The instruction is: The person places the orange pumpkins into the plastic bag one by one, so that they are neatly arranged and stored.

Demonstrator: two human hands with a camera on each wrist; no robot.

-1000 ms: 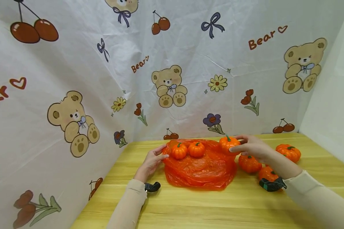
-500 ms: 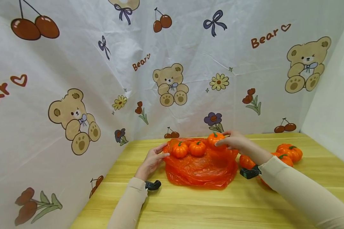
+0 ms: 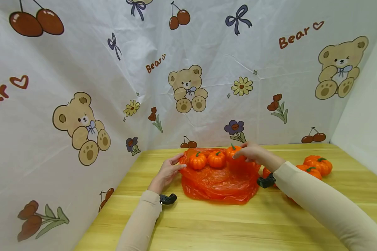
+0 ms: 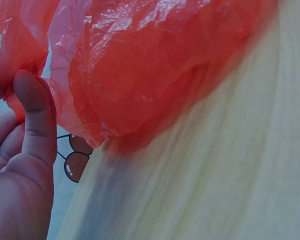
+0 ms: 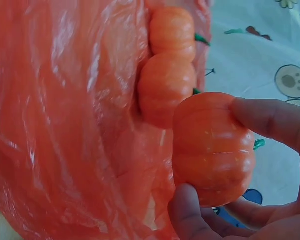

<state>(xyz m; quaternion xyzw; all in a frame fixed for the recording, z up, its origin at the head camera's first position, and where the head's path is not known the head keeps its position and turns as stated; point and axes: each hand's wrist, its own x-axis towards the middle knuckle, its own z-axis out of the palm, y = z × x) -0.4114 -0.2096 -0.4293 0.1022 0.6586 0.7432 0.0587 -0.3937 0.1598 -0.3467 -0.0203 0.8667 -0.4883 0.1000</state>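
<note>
A thin red plastic bag (image 3: 218,184) lies on the table, with two small orange pumpkins side by side in it, a left one (image 3: 197,161) and a middle one (image 3: 216,159). My left hand (image 3: 167,173) pinches the bag's left edge between thumb and fingers; the left wrist view shows the film (image 4: 25,45) caught there. My right hand (image 3: 253,153) grips a third orange pumpkin (image 5: 212,150) by its sides, green stem up, at the bag's right end beside the other two. In the right wrist view its fingers curl round this pumpkin.
Several more orange pumpkins (image 3: 318,164) sit right of the bag, partly hidden by my right sleeve. The wooden table (image 3: 207,226) meets a white curtain (image 3: 138,87) printed with bears at the back and left.
My right hand has carried its pumpkin leftward and slightly down to the bag, beside the two pumpkins there. My left hand keeps its hold on the bag's edge.
</note>
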